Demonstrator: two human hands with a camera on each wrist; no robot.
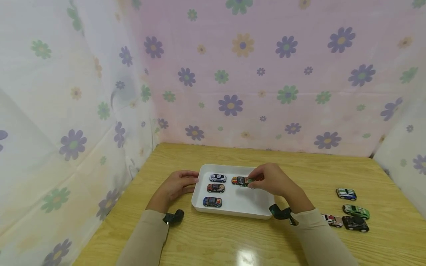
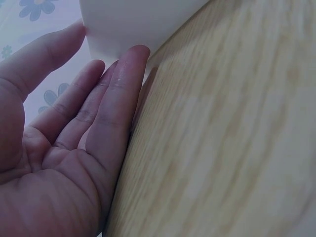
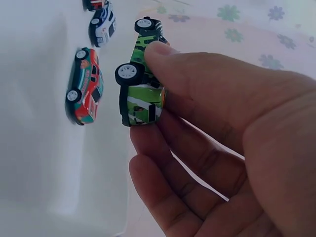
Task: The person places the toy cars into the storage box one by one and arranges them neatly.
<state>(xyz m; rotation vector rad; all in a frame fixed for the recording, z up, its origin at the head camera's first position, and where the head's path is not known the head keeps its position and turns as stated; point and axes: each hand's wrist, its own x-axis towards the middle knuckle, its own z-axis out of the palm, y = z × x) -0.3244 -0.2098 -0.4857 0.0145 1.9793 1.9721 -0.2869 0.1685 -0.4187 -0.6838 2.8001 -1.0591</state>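
Over smooth white tray [image 1: 233, 212], right hand [image 1: 271, 181] pinches glossy toy car [image 3: 140, 94].

Four toy cars [image 1: 352, 209] (right of tray)

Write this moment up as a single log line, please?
right hand: pinches green toy car over white tray | left hand: touches tray's left wall | tray: four cars | table: four cars

Left hand [image 1: 178, 186]: fingers straight, resting against the white tray's [image 1: 233, 214] left wall.
Right hand [image 1: 271, 180]: over the tray's far right part, fingers curled, pinching a toy car [image 3: 141, 89].
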